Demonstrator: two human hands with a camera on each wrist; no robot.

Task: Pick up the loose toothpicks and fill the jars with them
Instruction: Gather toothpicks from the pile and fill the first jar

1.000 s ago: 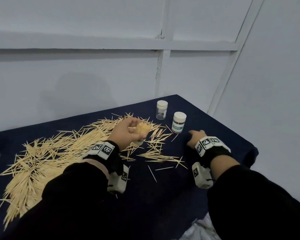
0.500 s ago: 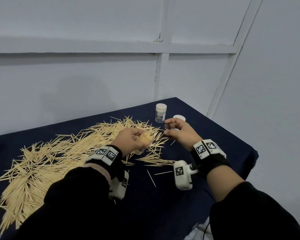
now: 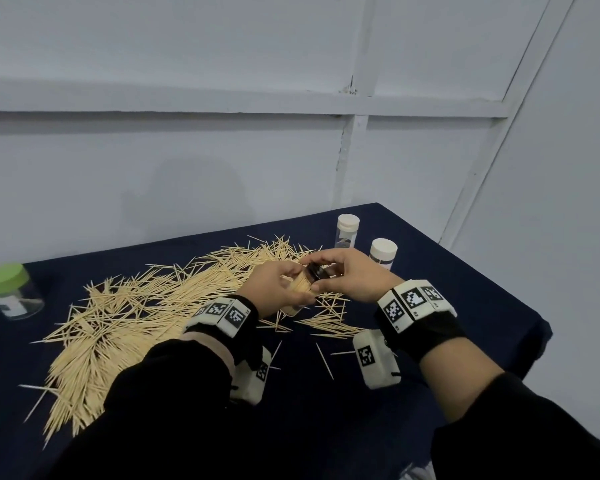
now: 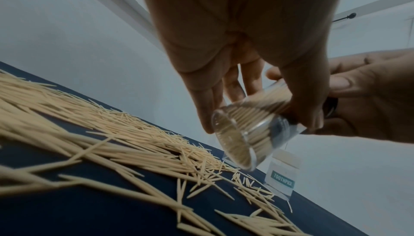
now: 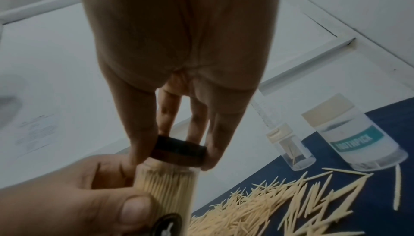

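My left hand (image 3: 284, 285) grips a clear jar (image 3: 300, 289) packed full of toothpicks, held tilted above the table; its round base (image 4: 233, 140) faces the left wrist camera. My right hand (image 3: 343, 275) pinches a black lid (image 5: 178, 151) between thumb and fingers right at the jar's mouth (image 5: 165, 170). A big pile of loose toothpicks (image 3: 125, 317) spreads over the dark blue tablecloth (image 3: 326, 427) to the left and under the hands.
Two white-capped jars stand at the back right: a slim one (image 3: 347, 232) and a labelled one (image 3: 382, 254). A green-lidded jar (image 3: 9, 291) stands at the far left. The table's right edge (image 3: 534, 320) is near my right wrist; a wall lies behind.
My right hand rose from the table at the right, carrying the black lid, and came to the mouth of the jar. My left hand kept holding the full jar.
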